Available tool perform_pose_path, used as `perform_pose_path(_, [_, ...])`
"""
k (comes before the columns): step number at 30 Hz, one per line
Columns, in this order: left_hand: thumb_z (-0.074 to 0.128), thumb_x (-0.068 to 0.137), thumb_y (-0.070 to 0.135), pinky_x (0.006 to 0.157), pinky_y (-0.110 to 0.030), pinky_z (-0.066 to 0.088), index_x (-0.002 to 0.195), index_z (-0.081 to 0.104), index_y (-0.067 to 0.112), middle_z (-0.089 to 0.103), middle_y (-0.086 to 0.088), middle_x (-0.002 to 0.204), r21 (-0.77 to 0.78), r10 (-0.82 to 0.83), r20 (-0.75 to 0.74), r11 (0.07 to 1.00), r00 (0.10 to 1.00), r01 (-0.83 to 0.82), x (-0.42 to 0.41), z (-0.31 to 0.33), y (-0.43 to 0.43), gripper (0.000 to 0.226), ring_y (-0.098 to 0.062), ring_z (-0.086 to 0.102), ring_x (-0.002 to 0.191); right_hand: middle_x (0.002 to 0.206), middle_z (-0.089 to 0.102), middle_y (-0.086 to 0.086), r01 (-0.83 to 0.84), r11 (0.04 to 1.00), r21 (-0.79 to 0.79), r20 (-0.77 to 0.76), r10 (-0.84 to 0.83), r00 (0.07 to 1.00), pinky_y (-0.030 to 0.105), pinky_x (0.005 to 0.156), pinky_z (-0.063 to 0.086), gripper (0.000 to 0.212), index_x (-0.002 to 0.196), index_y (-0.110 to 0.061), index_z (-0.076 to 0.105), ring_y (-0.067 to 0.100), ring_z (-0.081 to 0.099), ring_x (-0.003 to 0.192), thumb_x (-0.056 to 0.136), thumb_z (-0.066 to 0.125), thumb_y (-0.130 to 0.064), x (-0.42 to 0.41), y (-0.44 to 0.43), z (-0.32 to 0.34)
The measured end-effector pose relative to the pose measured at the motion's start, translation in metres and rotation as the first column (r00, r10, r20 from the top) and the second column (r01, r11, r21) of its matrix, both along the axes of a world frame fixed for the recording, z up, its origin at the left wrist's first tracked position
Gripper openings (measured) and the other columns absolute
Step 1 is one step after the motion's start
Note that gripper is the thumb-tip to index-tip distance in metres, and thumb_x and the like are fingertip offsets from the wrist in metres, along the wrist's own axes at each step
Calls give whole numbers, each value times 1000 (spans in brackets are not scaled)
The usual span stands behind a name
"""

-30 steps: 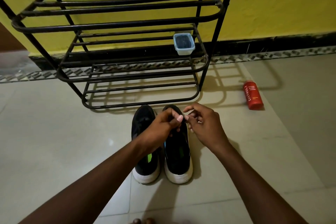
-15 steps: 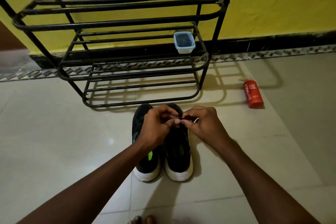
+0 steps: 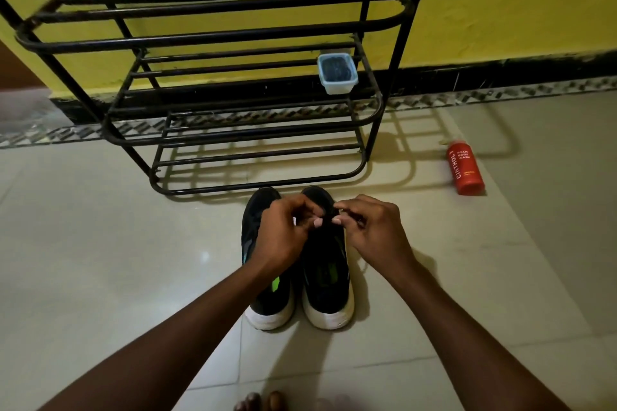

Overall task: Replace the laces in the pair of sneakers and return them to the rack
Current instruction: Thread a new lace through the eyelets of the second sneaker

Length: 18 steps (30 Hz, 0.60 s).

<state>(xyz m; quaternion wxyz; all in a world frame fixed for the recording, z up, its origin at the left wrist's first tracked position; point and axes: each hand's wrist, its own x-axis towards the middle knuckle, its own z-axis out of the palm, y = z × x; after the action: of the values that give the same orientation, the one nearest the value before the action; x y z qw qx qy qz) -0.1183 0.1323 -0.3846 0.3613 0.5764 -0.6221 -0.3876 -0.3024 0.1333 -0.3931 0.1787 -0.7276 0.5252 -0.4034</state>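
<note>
A second ago the left hand (image 3: 283,237) stretched thumb and forefinger across to the right hand (image 3: 375,230), whose fingers were fanned above the front of the right sneaker (image 3: 329,277). Now both hands are curled in, knuckles toward the rack (image 3: 233,40), thumbnails facing each other across a small gap. They seem to pinch something dark there, possibly a lace (image 3: 328,214); it is too dim to be sure.

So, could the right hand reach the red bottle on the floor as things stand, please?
Probably yes: only bare floor lies between the right hand and the bottle, though it is busy pinching at a sneaker.
</note>
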Motion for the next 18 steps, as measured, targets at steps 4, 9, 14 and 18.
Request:
perform_pose_path(4, [71,82,-5,71,-23,49,92,78,23,64,21,80,-151,129,311,985,942,-85,12,-2,13,30,-4,64,87,80,72,-1,124,987,98,40,-128,991,5,69,43,16,95,-11,80,5,65,71,81,78,-4,-12,4,-9])
perform_pose_path(9, [63,80,2,80,-37,21,93,77,29,67,11,95,-140,148,637,987,757,-75,30,-9,21,33,-18,48,108,74,71,-10,264,913,310,80,-302,950,14,75,49,16,79,-14,79,2,66,74,78,76,2,-24,16,-22])
perform_pose_path(14, [64,83,6,85,-48,41,94,76,28,65,9,94,-108,92,694,994,714,-23,35,-13,25,28,-19,40,104,57,66,-6,333,794,509,95,-437,895,17,57,45,26,62,-18,69,7,63,57,78,68,3,-22,24,-35])
perform_pose_path(18, [67,80,9,75,-39,34,89,76,22,63,6,88,-170,116,703,985,701,7,35,-17,26,18,-18,35,98,53,65,-12,370,744,556,131,-518,845,19,57,43,29,58,-22,69,2,60,50,79,70,-2,-21,22,-39])
